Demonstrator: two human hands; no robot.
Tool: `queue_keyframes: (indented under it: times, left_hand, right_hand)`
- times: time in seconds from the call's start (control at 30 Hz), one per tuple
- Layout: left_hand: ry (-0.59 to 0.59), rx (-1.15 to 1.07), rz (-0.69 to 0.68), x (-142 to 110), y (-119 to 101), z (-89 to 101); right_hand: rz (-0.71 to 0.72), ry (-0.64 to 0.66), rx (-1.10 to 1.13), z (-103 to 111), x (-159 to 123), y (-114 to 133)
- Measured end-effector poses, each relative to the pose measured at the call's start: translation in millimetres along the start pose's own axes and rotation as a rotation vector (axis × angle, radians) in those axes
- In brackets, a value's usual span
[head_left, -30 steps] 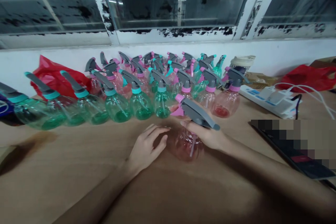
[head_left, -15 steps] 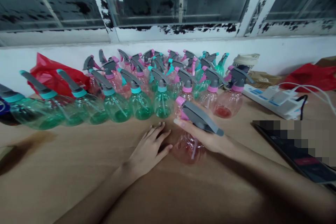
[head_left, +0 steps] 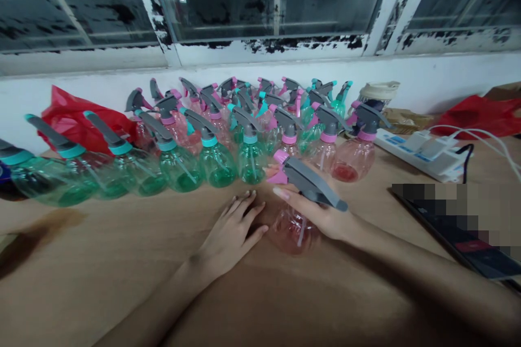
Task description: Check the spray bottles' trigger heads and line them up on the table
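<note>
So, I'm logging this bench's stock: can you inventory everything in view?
held spray bottle: 1, pink, grey lever, front centre
green spray bottles: 6, green, row, left
pink spray bottles: 3, pink, row, right
rear spray bottles: too overlapped to count, pink and green, behind
bags: 2, red, back left, back right
power strip: 1, white, cables attached, right
flat device: 1, black, right
pale item: 1, cream and dark, back right
packet: 1, brown, beside it
dark item: 1, navy, left edge
clipped items: 2, brownish, left and right edges
window panes: 3, dark, back
wall: 1, white, below panes
table: 1, tan, underneath
left hand: 1, bare, palm down on table
right hand: 1, bare, around held spray bottle
</note>
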State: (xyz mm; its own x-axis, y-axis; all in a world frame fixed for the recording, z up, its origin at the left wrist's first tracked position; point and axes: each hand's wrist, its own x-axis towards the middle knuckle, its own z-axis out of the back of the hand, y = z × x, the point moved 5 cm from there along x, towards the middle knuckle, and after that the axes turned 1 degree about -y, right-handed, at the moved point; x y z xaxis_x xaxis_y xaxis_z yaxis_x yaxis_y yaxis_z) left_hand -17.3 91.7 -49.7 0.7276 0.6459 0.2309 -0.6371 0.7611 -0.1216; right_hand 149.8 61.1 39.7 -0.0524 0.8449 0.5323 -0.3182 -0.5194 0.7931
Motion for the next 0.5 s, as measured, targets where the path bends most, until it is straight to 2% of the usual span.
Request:
queue_keyframes:
  times: [0.27, 0.5]
  left_hand:
    - [0.045, 0.035, -0.011, 1.3, -3.0, 2.5]
    - [0.049, 0.013, -0.006, 1.2, -2.0, 2.2]
  right_hand:
    - [0.062, 0.005, -0.051, -1.3, -1.2, 1.3]
    - [0.024, 0.005, -0.074, -0.8, -2.2, -2.4]
